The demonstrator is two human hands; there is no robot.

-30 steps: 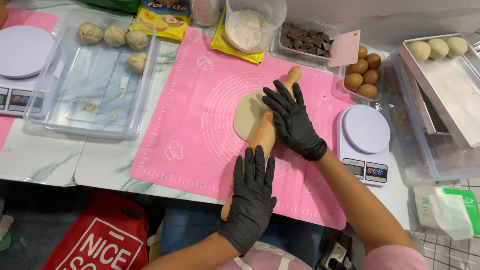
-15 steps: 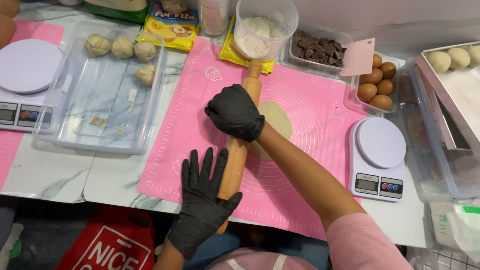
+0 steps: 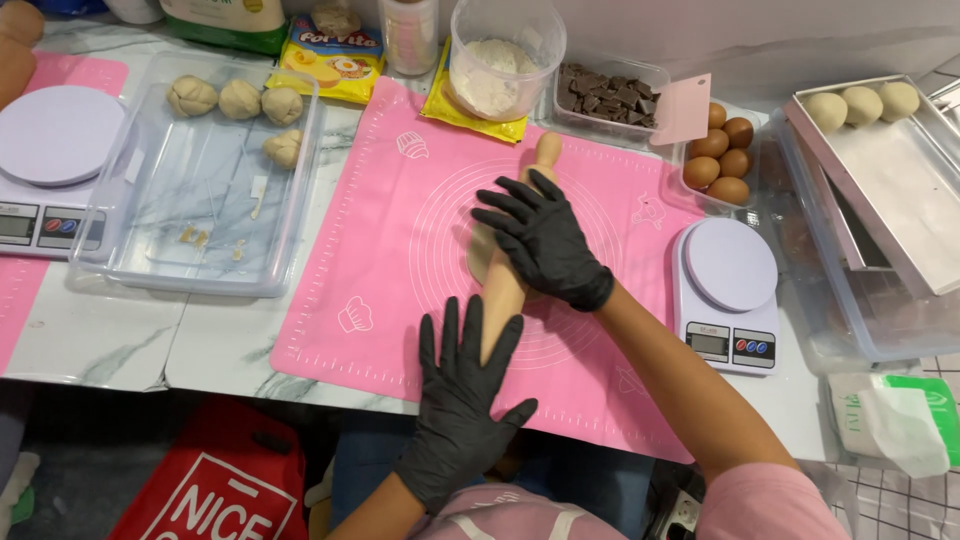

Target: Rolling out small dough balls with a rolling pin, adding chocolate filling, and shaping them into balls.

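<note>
Head view: a wooden rolling pin (image 3: 505, 280) is seen lying at a slant on a pink silicone mat (image 3: 400, 240) in the centre of the frame, over a flattened piece of pale dough (image 3: 478, 262) that is mostly hidden beneath it. The left hand (image 3: 462, 400), in a black glove, is laid flat with fingers spread on the lower end of the pin, at the lower centre; no closed grip is made. The right hand (image 3: 545, 245), also gloved in black, is pressed palm down with fingers splayed on the upper part of the pin, nothing being clasped. A white kitchen scale (image 3: 728, 290) is placed just right of the mat on the marble counter (image 3: 110, 335). A clear plastic tray (image 3: 200, 215) with dough balls (image 3: 240, 100) is seen at the upper left, and brown eggs (image 3: 722, 155) at the upper right.
</note>
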